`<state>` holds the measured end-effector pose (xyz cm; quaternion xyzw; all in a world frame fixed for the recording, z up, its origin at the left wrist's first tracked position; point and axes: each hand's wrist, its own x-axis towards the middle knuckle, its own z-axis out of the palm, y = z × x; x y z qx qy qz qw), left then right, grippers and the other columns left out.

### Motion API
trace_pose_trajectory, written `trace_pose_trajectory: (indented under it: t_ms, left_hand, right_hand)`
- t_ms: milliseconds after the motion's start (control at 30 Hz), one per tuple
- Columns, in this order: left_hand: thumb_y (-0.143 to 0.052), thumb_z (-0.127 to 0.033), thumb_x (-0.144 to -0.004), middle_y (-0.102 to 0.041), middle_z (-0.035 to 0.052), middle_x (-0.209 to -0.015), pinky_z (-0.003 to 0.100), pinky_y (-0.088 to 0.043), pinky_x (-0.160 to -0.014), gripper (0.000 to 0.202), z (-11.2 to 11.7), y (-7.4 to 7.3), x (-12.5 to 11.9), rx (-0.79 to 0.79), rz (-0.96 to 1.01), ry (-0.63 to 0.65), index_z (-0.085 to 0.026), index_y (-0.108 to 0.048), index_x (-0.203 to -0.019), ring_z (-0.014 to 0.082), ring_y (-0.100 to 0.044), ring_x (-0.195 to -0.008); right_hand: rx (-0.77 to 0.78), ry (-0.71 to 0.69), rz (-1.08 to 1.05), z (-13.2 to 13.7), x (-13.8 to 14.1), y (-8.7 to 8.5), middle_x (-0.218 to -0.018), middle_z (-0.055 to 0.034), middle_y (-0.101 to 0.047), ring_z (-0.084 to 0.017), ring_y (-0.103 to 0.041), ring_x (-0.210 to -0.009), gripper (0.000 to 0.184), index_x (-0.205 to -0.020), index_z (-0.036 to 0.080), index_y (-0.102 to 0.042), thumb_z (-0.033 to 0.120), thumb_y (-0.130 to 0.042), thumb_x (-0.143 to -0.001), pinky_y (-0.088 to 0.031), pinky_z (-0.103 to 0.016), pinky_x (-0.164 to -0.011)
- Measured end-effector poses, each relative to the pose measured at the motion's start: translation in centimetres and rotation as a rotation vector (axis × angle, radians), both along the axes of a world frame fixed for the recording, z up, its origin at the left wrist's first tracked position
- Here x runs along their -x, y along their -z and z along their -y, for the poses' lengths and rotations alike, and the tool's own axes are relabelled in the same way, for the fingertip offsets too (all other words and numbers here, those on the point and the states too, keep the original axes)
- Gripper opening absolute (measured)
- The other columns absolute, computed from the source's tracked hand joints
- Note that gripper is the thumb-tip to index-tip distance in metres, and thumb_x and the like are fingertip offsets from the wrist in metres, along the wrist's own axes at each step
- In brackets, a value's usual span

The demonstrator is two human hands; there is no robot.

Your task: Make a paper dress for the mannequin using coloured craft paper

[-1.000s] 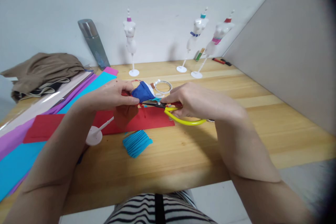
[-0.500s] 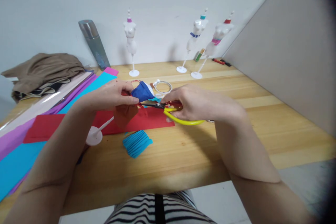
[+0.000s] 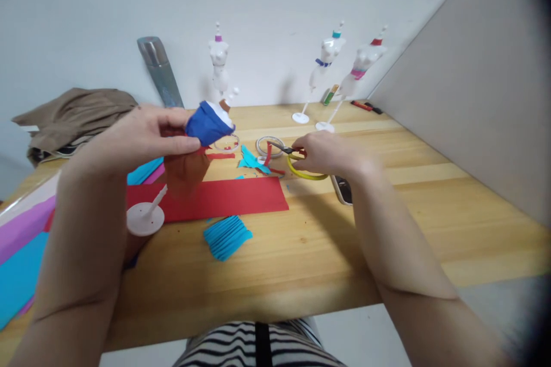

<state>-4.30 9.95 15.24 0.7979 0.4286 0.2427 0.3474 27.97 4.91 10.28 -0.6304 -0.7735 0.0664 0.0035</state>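
My left hand (image 3: 163,132) grips a small white dress form on a stand, tilted over the table. Blue paper (image 3: 210,124) wraps its chest and an orange-red paper skirt (image 3: 187,175) hangs below; its round white base (image 3: 145,219) points toward me. My right hand (image 3: 325,152) holds yellow-handled scissors (image 3: 305,174), blades pointing left. A thin red paper strip (image 3: 269,153) is at the blade tips; whether it is caught there I cannot tell. Beneath the left hand lies a red paper sheet (image 3: 241,198), and in front of it a pleated blue paper piece (image 3: 228,237).
Three white dress forms (image 3: 219,60) (image 3: 331,49) (image 3: 365,60) stand at the back wall. A bottle (image 3: 159,71), brown cloth (image 3: 81,117) and coloured paper sheets (image 3: 26,264) occupy the left. Tape rolls (image 3: 258,146), blue scraps (image 3: 252,160) and a phone (image 3: 343,189) lie mid-table.
The dress form in my left hand has risen and moved left, away from the scissors. My right hand has shifted right and away from me with the scissors, uncovering the scraps and phone.
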Motion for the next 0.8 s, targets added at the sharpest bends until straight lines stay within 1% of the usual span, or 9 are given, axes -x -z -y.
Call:
trace_pose_trajectory:
  t_ms: [133, 233, 300, 333, 400, 467, 500, 600, 800]
  left_hand:
    - [-0.077, -0.031, -0.076, -0.076, -0.0004, -0.082, 0.026, -0.046, -0.075, 0.019, 0.6, -0.4, 0.9, -0.044, 0.186, -0.08, -0.016, -0.08, -0.087, 0.017, -0.061, -0.083]
    - [-0.083, -0.033, -0.073, -0.073, -0.0013, -0.073, 0.026, -0.046, -0.071, 0.018, 0.2, 0.7, 0.3, -0.012, 0.429, -0.103, -0.017, -0.078, -0.077, 0.0142, -0.059, -0.074]
    - [-0.088, -0.04, -0.067, -0.073, -0.0002, -0.071, 0.027, -0.047, -0.068, 0.026, -0.1, 1.5, -0.5, 0.037, 0.545, -0.094, -0.018, -0.078, -0.076, 0.0151, -0.06, -0.07]
    - [-0.089, -0.044, -0.065, -0.073, 0.0014, -0.071, 0.028, -0.048, -0.067, 0.031, -0.2, 1.9, -0.9, 0.054, 0.597, -0.097, -0.018, -0.078, -0.077, 0.0173, -0.063, -0.07]
    - [-0.089, -0.048, -0.066, -0.077, 0.0059, -0.08, 0.032, -0.053, -0.07, 0.037, -0.1, 2.6, -2.0, 0.131, 0.641, -0.071, -0.016, -0.079, -0.082, 0.0235, -0.07, -0.079]
    - [-0.09, -0.051, -0.064, -0.078, 0.0092, -0.082, 0.034, -0.055, -0.07, 0.043, 0.4, 3.0, -3.0, 0.214, 0.683, -0.053, -0.014, -0.077, -0.082, 0.0276, -0.073, -0.082]
    - [-0.09, -0.053, -0.062, -0.078, 0.01, -0.082, 0.035, -0.056, -0.07, 0.045, 0.8, 3.1, -3.5, 0.254, 0.707, -0.042, -0.014, -0.076, -0.081, 0.0287, -0.074, -0.082]
    - [-0.092, -0.055, -0.061, -0.078, 0.0109, -0.084, 0.037, -0.058, -0.074, 0.049, 1.7, 3.4, -4.6, 0.321, 0.763, 0.0, -0.014, -0.076, -0.082, 0.0311, -0.075, -0.089]
    - [-0.09, -0.054, -0.066, -0.08, 0.0123, -0.093, 0.038, -0.059, -0.082, 0.047, 2.5, 3.5, -5.3, 0.312, 0.767, 0.046, -0.015, -0.079, -0.089, 0.0338, -0.074, -0.104]
  right_hand:
    - [0.057, -0.069, -0.089, -1.1, -0.9, 2.7, -0.059, -0.0044, -0.061, -0.009, -0.047, -0.047, 0.023, -0.062, 0.021, -0.059, 0.015, -0.055, -0.084, -0.029, -0.029, -0.05]
    - [0.024, -0.109, -0.077, -1.8, -1.1, 4.1, -0.05, -0.0003, -0.053, -0.007, -0.041, -0.041, 0.032, -0.051, 0.024, -0.054, 0.013, -0.062, -0.08, -0.027, -0.029, -0.047]
    - [-0.009, -0.122, -0.062, -2.2, -1.0, 4.3, -0.05, -0.0023, -0.056, -0.01, -0.044, -0.042, 0.03, -0.053, 0.023, -0.059, 0.011, -0.062, -0.08, -0.029, -0.03, -0.048]
    - [-0.03, -0.117, -0.059, -2.4, -0.8, 4.2, -0.054, -0.0051, -0.061, -0.012, -0.05, -0.045, 0.026, -0.059, 0.022, -0.065, 0.011, -0.061, -0.082, -0.032, -0.03, -0.049]
    - [-0.117, -0.093, -0.142, -2.3, 0.0, 3.5, -0.077, -0.0123, -0.075, -0.019, -0.065, -0.062, 0.023, -0.086, 0.019, -0.077, 0.013, -0.055, -0.088, -0.042, -0.032, -0.058]
    - [-0.272, -0.082, -0.434, -1.5, 1.4, 2.5, -0.107, -0.0162, -0.077, -0.024, -0.073, -0.086, 0.031, -0.115, 0.018, -0.075, 0.019, -0.053, -0.093, -0.053, -0.036, -0.072]
    - [-0.347, -0.151, -0.602, -0.9, 2.2, 1.9, -0.12, -0.016, -0.075, -0.025, -0.072, -0.099, 0.035, -0.125, 0.02, -0.071, 0.025, -0.052, -0.096, -0.056, -0.038, -0.079]
    - [-0.48, -0.373, -0.847, 1.3, 4.3, 0.5, -0.132, -0.0108, -0.071, -0.028, -0.064, -0.123, 0.038, -0.133, 0.028, -0.068, 0.035, -0.054, -0.098, -0.053, -0.049, -0.1]
    - [-0.408, -0.394, -0.955, 3.4, 5.9, 0.1, -0.137, -0.0077, -0.068, -0.028, -0.057, -0.132, 0.038, -0.137, 0.035, -0.067, 0.039, -0.052, -0.102, -0.046, -0.054, -0.111]
